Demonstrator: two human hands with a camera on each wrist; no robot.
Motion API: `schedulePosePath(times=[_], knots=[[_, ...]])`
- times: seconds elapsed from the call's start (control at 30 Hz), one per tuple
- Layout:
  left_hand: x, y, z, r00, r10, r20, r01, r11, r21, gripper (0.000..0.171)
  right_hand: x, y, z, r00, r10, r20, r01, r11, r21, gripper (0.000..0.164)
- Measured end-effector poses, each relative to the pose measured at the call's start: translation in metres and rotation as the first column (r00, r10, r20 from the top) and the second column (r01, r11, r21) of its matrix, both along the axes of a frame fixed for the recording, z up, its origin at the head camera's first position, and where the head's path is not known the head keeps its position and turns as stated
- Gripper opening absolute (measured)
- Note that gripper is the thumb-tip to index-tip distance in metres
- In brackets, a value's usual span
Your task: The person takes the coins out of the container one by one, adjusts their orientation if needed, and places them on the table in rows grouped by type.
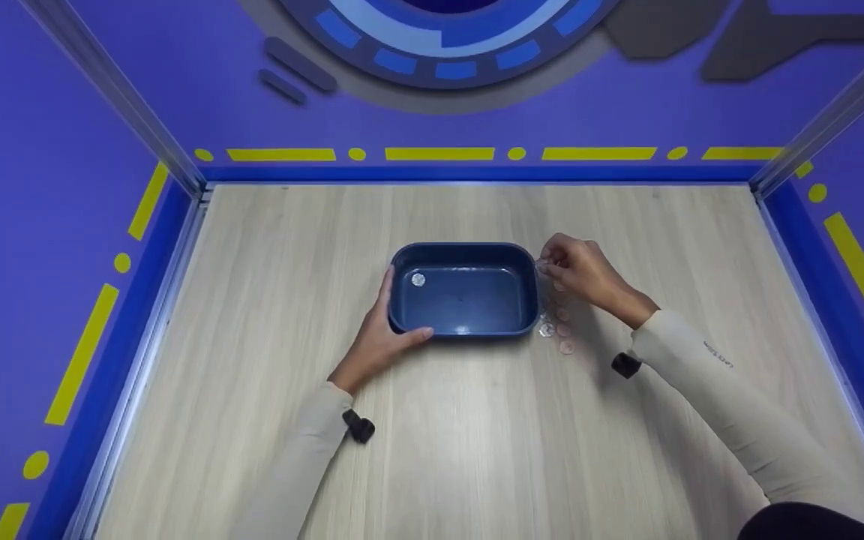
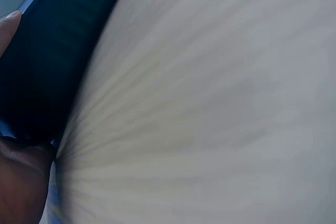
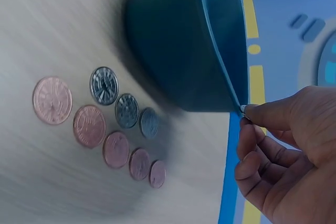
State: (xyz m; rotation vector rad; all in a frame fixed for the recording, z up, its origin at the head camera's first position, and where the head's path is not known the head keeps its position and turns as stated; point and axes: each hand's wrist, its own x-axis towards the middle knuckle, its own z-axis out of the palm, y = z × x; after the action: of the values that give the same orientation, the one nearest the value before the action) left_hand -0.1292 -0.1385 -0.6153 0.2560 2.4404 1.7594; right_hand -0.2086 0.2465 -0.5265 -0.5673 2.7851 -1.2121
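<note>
A dark blue plastic bin (image 1: 469, 300) stands on the table, with one silver coin (image 1: 418, 280) lying inside near its left end. My left hand (image 1: 381, 334) holds the bin's left side, thumb over the front rim and fingers along the left wall. At the bin's right rim, my right hand (image 1: 580, 271) pinches a small silvery coin (image 3: 243, 110) between thumb and forefinger, mostly hidden by the fingertips. Below that hand, right of the bin, lie two rows of coins: silver coins (image 3: 104, 86) nearer the bin and copper-coloured coins (image 3: 89, 125) farther out.
The pale wood-grain table (image 1: 462, 435) is enclosed at the back and sides by blue panels (image 1: 462, 127) with yellow markings. Metal rails (image 1: 132, 315) run along the table edges. A black rounded object (image 1: 807, 521) shows at the lower right.
</note>
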Motion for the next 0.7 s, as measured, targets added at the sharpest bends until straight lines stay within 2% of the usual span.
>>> schedulePosePath(times=[0.17, 0.43, 0.7], knots=[[0.000, 0.000, 0.000, 1.000, -0.002, -0.009, 0.002, 1.000, 0.000, 0.132, 0.000, 0.008, -0.008, 0.999, -0.027, 0.043, 0.028, 0.999, -0.033, 0.008], [-0.001, -0.001, 0.000, 1.000, -0.014, -0.016, 0.014, 1.000, 0.002, 0.132, -0.001, 0.013, -0.029, 1.000, -0.020, 0.013, 0.019, 1.000, 0.011, 0.008], [-0.001, 0.000, -0.001, 1.000, 0.000, -0.012, 0.000, 1.000, -0.011, 0.132, -0.002, 0.012, -0.044, 0.998, -0.020, 0.051, 0.017, 0.999, 0.046, 0.007]])
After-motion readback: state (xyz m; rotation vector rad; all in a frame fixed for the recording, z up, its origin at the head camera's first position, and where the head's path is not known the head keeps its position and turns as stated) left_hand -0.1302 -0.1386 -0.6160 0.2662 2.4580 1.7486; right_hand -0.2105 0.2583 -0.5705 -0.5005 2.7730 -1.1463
